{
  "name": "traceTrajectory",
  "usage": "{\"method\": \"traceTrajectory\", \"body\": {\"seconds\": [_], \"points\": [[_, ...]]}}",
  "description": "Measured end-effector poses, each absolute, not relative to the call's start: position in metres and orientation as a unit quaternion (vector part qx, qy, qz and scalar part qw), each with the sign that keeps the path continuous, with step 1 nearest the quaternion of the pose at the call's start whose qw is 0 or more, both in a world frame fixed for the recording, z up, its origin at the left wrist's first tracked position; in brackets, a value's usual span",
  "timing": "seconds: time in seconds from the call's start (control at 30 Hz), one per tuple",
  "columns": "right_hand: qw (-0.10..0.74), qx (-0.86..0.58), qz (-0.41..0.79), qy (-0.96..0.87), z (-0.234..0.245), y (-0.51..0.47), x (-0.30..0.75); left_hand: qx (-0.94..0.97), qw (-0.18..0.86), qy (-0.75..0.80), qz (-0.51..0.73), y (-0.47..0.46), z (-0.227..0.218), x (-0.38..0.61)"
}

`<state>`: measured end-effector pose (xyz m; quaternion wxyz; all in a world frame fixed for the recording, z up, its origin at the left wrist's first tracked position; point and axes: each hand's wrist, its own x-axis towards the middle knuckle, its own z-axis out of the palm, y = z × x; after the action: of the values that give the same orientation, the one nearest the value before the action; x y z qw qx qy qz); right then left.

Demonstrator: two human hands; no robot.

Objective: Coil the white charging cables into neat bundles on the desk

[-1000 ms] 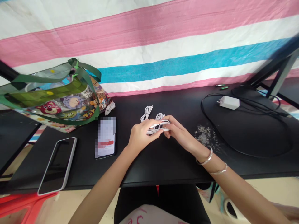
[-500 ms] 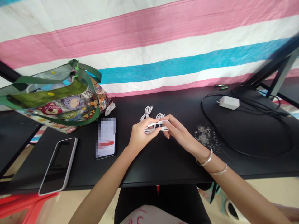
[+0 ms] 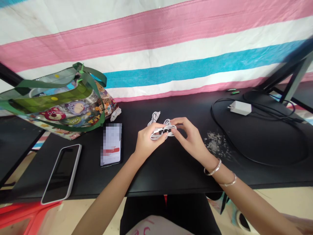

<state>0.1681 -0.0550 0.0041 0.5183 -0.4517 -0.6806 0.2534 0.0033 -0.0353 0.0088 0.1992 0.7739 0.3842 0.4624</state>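
Note:
A bundled white charging cable (image 3: pixel 160 134), with a dark tie round its middle, is held above the black table. My left hand (image 3: pixel 147 138) pinches its left end between thumb and fingers. At the cable's right end, the thumb and fingertips of my right hand (image 3: pixel 189 133) grip the loops. Just behind them on the table lie two more bundled white cables: one cable (image 3: pixel 154 117) stands apart toward the back left, while the other cable (image 3: pixel 167 122) is partly hidden behind the held bundle.
Left of my hands lie a lit phone (image 3: pixel 111 145) and a white-edged phone (image 3: pixel 62 173). A green-handled cartoon bag (image 3: pixel 73 109) stands behind them. On the right are a white charger (image 3: pixel 241 107), a looped black cable (image 3: pixel 227 138) and pale scraps (image 3: pixel 216 143) on the black table (image 3: pixel 171 176).
My right hand has shifted slightly and its fingers have lifted and opened wider around the cable's right end. The left hand keeps its hold almost unmoved.

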Motion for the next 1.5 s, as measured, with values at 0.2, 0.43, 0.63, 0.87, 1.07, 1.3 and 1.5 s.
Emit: {"method": "traceTrajectory", "body": {"seconds": [0.2,0.43,0.63,0.87,1.07,1.3,1.5], "points": [[0.446,-0.443,0.161,-0.761,0.003,-0.057,0.167,0.78,0.191,0.387,0.454,-0.036,0.009,0.004],[0.454,-0.42,0.332,-0.712,0.001,-0.054,0.166,0.779,0.227,0.384,0.441,-0.035,0.008,0.004],[0.482,-0.431,0.378,-0.663,0.003,-0.052,0.163,0.757,0.322,0.387,0.417,-0.034,0.008,0.004],[0.522,-0.428,0.409,-0.614,0.002,-0.054,0.162,0.767,0.324,0.375,0.408,-0.035,0.008,0.004],[0.542,-0.44,0.406,-0.59,-0.002,-0.053,0.159,0.779,0.289,0.368,0.416,-0.034,0.008,0.003],[0.527,-0.479,0.393,-0.583,-0.002,-0.053,0.158,0.789,0.235,0.368,0.432,-0.033,0.008,0.003],[0.513,-0.484,0.367,-0.606,0.002,-0.054,0.158,0.8,0.146,0.374,0.447,-0.031,0.006,0.002]]}}
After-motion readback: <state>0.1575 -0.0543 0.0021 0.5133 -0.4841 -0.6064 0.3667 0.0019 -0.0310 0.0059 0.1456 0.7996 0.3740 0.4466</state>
